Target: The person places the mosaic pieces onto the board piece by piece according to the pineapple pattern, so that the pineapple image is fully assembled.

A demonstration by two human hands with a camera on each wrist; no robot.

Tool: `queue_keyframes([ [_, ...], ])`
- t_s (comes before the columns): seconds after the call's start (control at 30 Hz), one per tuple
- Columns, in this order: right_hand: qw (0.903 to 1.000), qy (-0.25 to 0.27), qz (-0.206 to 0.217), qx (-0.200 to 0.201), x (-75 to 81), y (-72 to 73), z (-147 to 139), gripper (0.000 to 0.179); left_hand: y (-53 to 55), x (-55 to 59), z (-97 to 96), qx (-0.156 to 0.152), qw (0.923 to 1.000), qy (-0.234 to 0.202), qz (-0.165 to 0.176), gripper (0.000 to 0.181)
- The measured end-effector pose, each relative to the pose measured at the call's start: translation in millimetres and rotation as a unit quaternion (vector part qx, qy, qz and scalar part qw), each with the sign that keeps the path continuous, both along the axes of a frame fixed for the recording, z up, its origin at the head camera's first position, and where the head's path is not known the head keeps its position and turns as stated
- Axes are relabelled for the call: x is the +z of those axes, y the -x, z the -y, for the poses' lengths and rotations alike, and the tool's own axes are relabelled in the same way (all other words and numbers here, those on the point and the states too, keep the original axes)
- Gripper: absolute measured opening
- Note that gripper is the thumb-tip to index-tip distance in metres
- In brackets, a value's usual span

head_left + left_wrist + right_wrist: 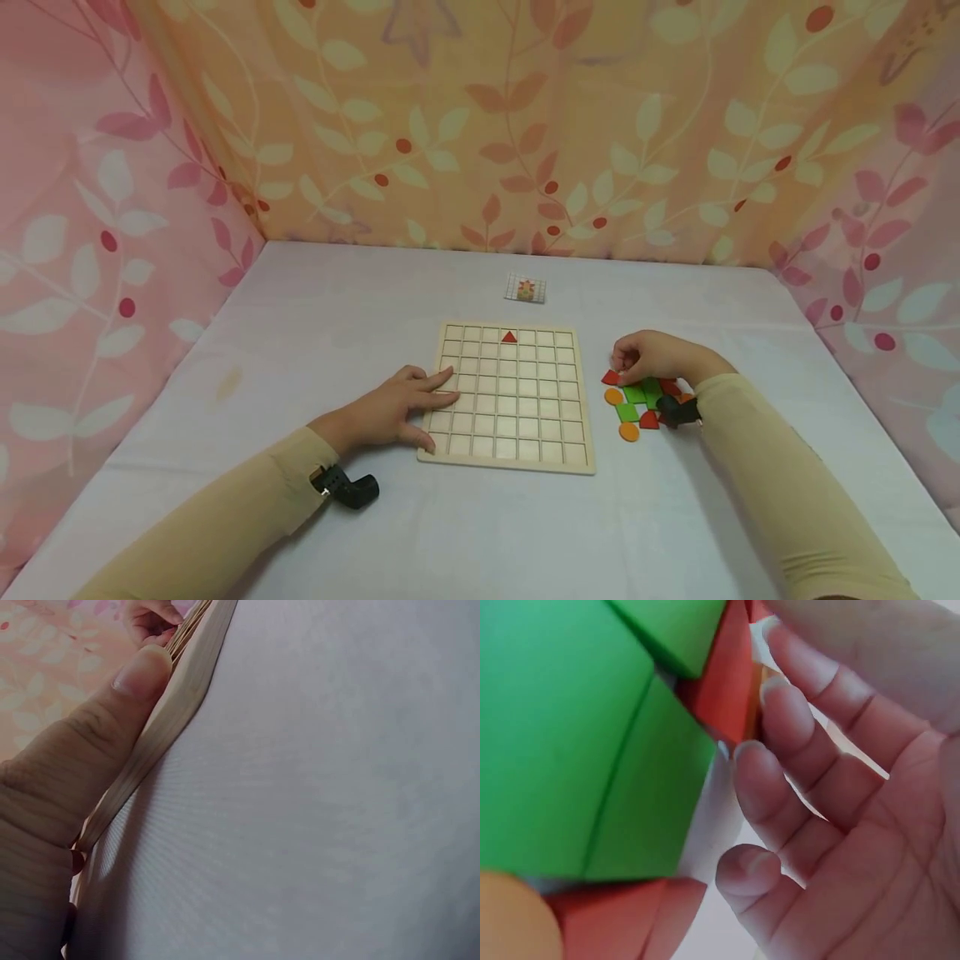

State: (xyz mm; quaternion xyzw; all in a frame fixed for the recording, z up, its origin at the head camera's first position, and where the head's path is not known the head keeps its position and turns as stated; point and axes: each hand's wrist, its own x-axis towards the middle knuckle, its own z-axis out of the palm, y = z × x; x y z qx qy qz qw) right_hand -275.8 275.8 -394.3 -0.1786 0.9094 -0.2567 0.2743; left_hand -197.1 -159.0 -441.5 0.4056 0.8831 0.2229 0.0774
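A wooden grid board [507,400] lies on the table with a red triangle tile [509,337] in its top row. My left hand [393,408] rests on the board's left edge, fingers spread; its thumb [142,675] lies along the rim in the left wrist view. My right hand [656,357] is over the loose tiles at the right, its thumb and forefinger pinching a red tile [611,377]. Below the hand lie green square tiles [627,412], orange round tiles [628,432] and red tiles [648,421]. In the right wrist view, the fingers [757,776] curl beside green tiles [547,735].
A small card [526,288] with a coloured pattern on a grid lies behind the board. White cloth [480,533] covers the table. Patterned curtains [480,125] stand along the back and both sides. Each wrist carries a black camera [352,490].
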Motion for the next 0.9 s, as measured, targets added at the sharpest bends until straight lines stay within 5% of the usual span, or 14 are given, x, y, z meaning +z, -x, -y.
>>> queue_keyframes([
  [0.3, 0.9992, -0.013, -0.034, -0.014, -4.8, -2.4, 9.8, 0.014, -2.7, 2.3, -0.4, 0.003, 1.0, -0.005, 0.001, 0.082],
  [0.9, 0.9977, 0.03, 0.007, -0.06, 8.8, -1.4, 14.9, 0.017, -2.0, 2.5, -0.4, 0.002, 1.0, 0.001, 0.007, 0.083],
])
